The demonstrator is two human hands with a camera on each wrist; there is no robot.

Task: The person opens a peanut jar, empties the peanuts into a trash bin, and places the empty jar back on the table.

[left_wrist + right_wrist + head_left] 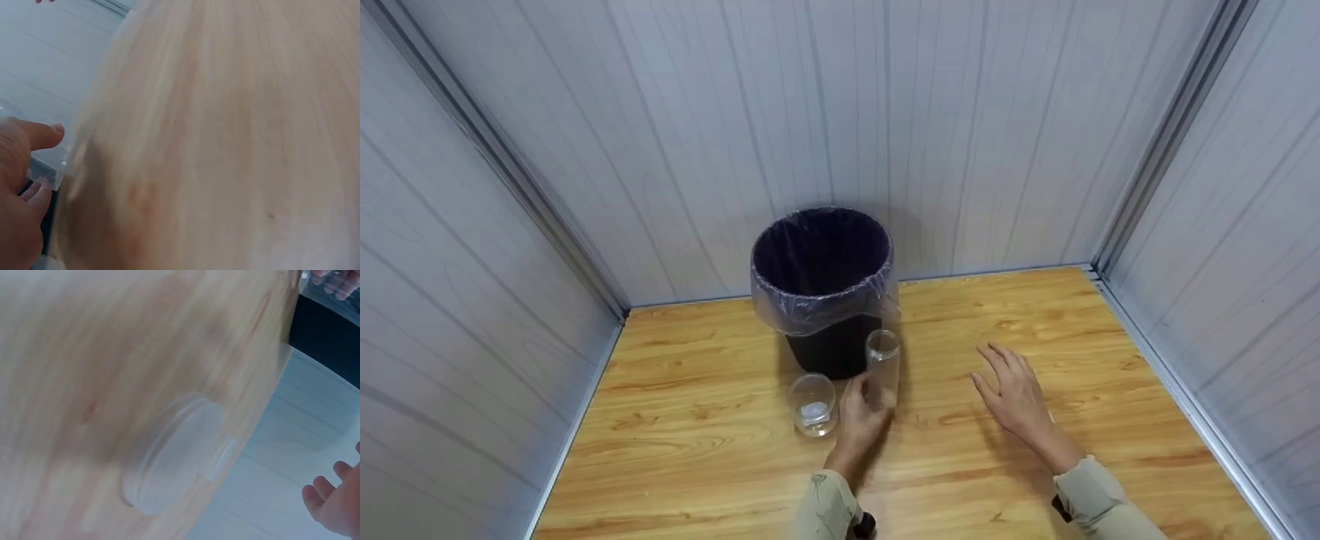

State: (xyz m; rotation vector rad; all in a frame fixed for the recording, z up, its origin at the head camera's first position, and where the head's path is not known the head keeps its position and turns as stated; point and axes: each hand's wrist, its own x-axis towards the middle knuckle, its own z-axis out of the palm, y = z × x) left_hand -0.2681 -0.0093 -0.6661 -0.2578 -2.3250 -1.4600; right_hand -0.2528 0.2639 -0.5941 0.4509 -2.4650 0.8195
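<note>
My left hand (861, 421) grips a tall clear container (883, 379) near its lower part, thumb and fingers around it, in front of the black bin. In the left wrist view, only part of the left hand (22, 191) and a bit of the clear container show at the left edge. Just left of that hand stands a shorter clear jar (814, 397) with something white low in it. My right hand (1015, 394) hovers over the table with fingers spread, holding nothing. Beneath it, the right wrist view shows a round whitish lid (177, 458) and a smaller pale piece (219, 458).
A black bin (840, 349) lined with a clear plastic bag (810, 307) stands at the back of the wooden table (682, 442). Pale panelled walls (945, 135) enclose the table at the back and both sides.
</note>
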